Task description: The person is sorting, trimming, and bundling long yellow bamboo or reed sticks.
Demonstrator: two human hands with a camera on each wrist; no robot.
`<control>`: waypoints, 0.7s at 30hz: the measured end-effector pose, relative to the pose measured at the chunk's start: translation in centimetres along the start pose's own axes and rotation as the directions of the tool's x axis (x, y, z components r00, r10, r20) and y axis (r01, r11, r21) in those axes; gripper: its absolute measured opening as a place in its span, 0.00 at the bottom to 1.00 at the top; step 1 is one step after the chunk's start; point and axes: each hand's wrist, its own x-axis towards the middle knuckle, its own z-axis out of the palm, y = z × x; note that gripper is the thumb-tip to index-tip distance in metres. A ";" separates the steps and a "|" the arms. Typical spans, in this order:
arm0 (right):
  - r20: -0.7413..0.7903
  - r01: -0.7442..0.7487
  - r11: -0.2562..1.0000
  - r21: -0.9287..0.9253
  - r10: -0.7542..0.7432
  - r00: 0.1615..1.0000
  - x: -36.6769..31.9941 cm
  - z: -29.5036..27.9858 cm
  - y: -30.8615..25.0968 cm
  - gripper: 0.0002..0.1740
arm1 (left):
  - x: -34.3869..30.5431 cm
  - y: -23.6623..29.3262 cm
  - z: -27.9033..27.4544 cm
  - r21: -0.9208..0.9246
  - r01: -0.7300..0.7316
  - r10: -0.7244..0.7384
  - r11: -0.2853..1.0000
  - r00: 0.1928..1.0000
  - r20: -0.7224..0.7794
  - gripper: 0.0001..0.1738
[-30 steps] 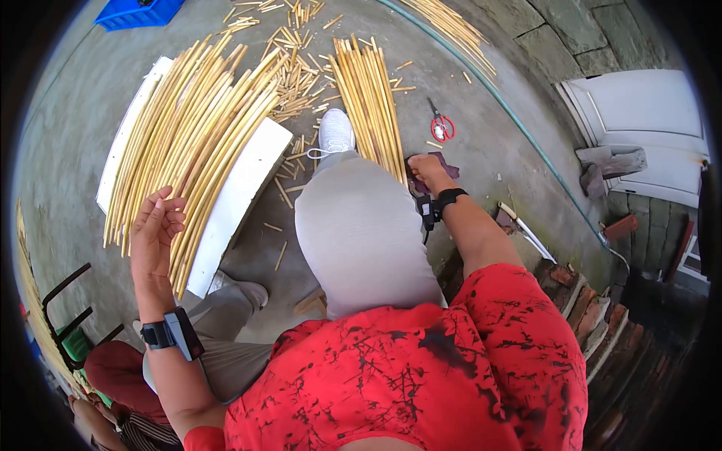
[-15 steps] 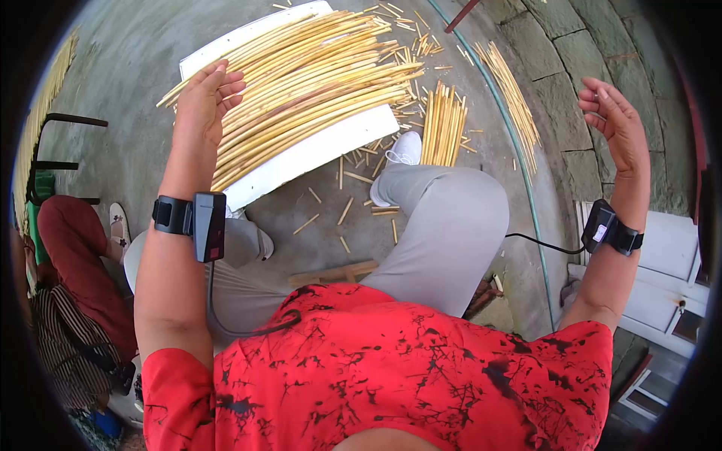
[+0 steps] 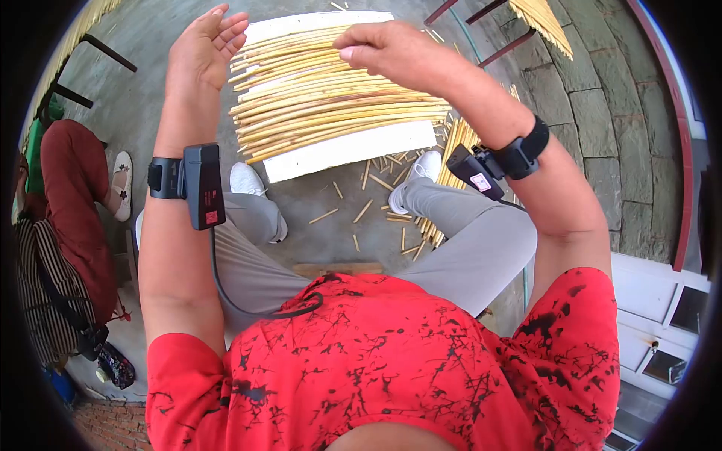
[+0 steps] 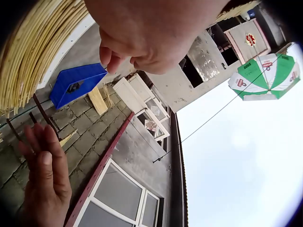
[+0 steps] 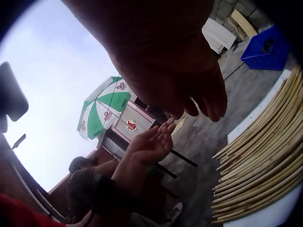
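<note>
Long yellow cane-like sticks (image 3: 331, 90) lie side by side on a white board (image 3: 353, 150) in front of me. My left hand (image 3: 207, 49) is raised at the board's left side, fingers loosely bent and holding nothing. Over the far part of the sticks hovers my right hand (image 3: 395, 52), with relaxed fingers and nothing in its grasp. The right wrist view shows both the right hand (image 5: 175, 71) and the left hand (image 5: 151, 146) lifted apart from the sticks (image 5: 265, 161).
Short cut pieces (image 3: 365, 210) litter the concrete near my shoes. A smaller stick bundle (image 3: 460, 143) lies right of the board. Metal-legged racks (image 3: 496, 52) stand at both sides; another person (image 3: 71, 180) sits at left. A blue crate (image 4: 78, 82) stands beyond.
My right hand has come up from beside my right knee, swung out right, then moved in over the sticks. The left hand stays raised; the head view has turned toward the board.
</note>
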 end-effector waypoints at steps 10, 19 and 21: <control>-0.015 -0.141 0.903 -0.406 0.148 0.989 2.9 17.8 12.1 0.42 | -1.3 0.7 -0.5 -0.029 0.057 -0.059 0.998 0.997 -0.058 0.21; -0.140 -0.141 0.930 -0.340 0.098 0.985 6.2 19.6 12.7 0.46 | -1.3 -0.2 1.1 0.021 0.113 -0.113 0.993 0.994 0.009 0.21; -0.174 -0.141 0.939 -0.315 0.090 0.981 6.7 19.9 12.8 0.46 | -1.4 -0.2 1.4 0.019 0.140 -0.140 0.990 0.990 0.007 0.21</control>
